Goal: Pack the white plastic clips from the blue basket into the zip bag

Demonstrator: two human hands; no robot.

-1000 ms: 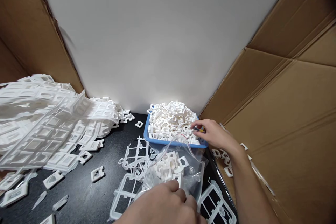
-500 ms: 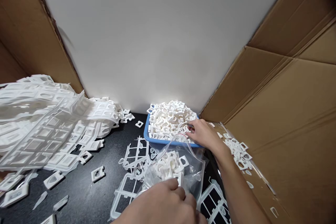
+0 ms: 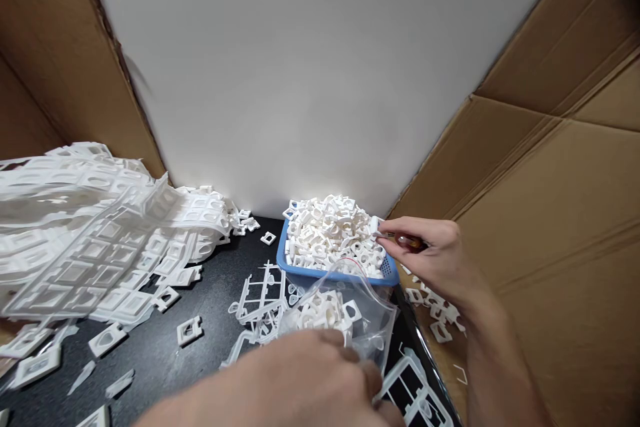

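Pinching a small white plastic piece (image 3: 374,225) above the blue basket (image 3: 334,271), while the other hand grips a clear bag (image 3: 345,310).

The right hand (image 3: 435,253) has its fingers (image 3: 393,245) clamped on the piece at the basket's right rim, near the far right corner of the dark surface (image 3: 165,347). The left hand (image 3: 305,380), at the near edge, has its fingers closed on the bag, which holds more white pieces. A stack of white frames (image 3: 95,233) lies at the left edge.
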